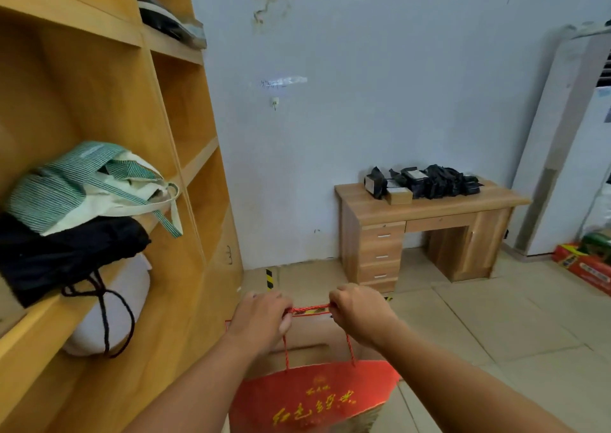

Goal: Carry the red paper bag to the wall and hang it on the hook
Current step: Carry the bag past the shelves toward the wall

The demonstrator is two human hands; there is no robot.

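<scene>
1. The red paper bag with gold lettering (314, 396) is seen nearest of all, hanging directly below the fingers. Its printed face is turned up toward the camera and its mouth opens upward toward the fists. Clear of the floor, it is borne only by its cords.

2. The red twisted-cord handle (310, 310) is stretched taut between the two fists. Its long axis runs left to right, roughly level, and from each fist a cord drops down to the bag's rim.

3. The left hand (261, 320) is clenched around the left end of the cord, knuckles up. The right hand (358, 313) is clenched around the right end in the same way. The fingertips themselves are curled under and hidden, so only the closed fists can be confirmed.

4. A wooden shelf unit (99, 168) stands to the left of the left fist, holding a striped green-and-cream cloth bag (89, 184) above a black drawstring bag (66, 254).

5. A light wooden desk with drawers (426, 230) stands beyond and to the right of the right fist, against the wall.

6. The small white wall hook (274, 102) is fixed to the pale wall, well above and well beyond the fists, a little to the left of the gap between them. The left hand is judged slightly nearer to it. The coming move is judged to turn on this: the taut span of cord must be carried forward, raised, and set over the hook.
</scene>
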